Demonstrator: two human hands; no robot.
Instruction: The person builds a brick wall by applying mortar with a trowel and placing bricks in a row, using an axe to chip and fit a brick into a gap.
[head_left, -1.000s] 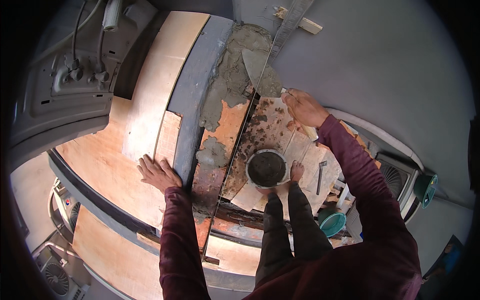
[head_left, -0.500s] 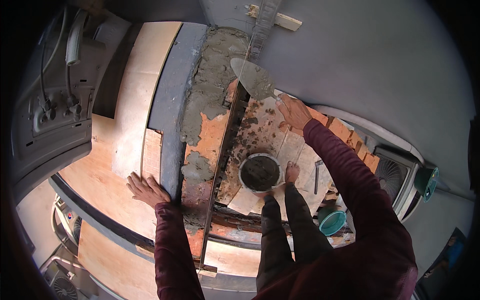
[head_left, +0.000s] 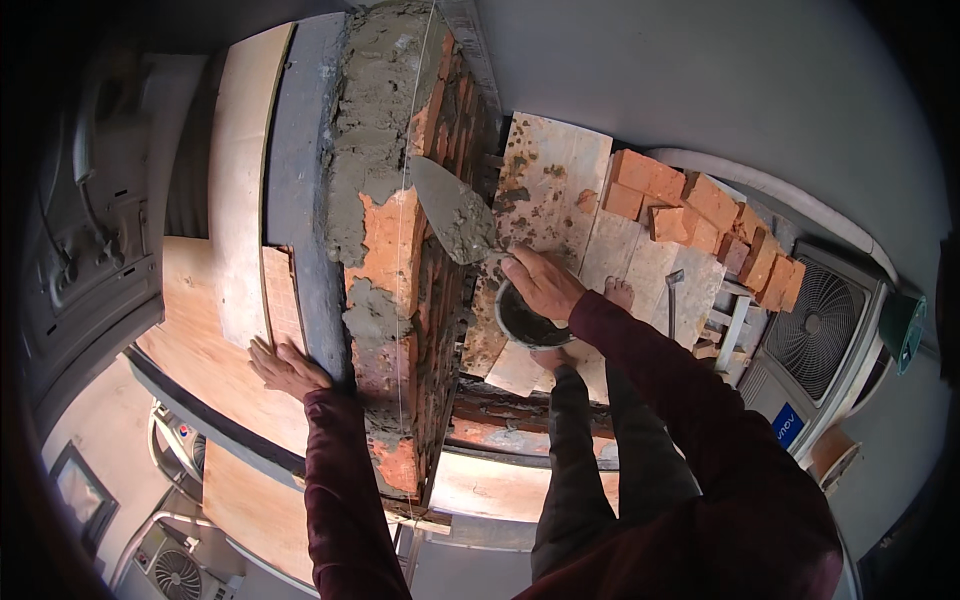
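Note:
My right hand (head_left: 543, 287) is closed round the handle of a trowel. The mortar-smeared trowel blade (head_left: 455, 212) reaches left, its tip at the side edge of a brick wall (head_left: 385, 235). Wet grey mortar (head_left: 375, 120) covers the far part of the wall top; bare orange brick and thinner patches show nearer me. A thin string (head_left: 408, 185) runs lengthwise above the wall. My left hand (head_left: 288, 368) lies flat, fingers spread, on a plywood sheet (head_left: 235, 310) left of the wall. Partly hidden under my right hand is a round mortar bucket (head_left: 530, 318).
I stand on stained planks (head_left: 550, 165). Loose bricks (head_left: 700, 205) are piled to the right, next to an air-conditioner unit (head_left: 815, 320). A metal bar tool (head_left: 673, 300) lies near my feet. A grey ledge (head_left: 305, 150) runs between wall and plywood.
My right hand has brought the trowel nearer to me along the wall, close to the bucket. The head view has shifted, showing more of the wall's side. My left hand stays on the plywood.

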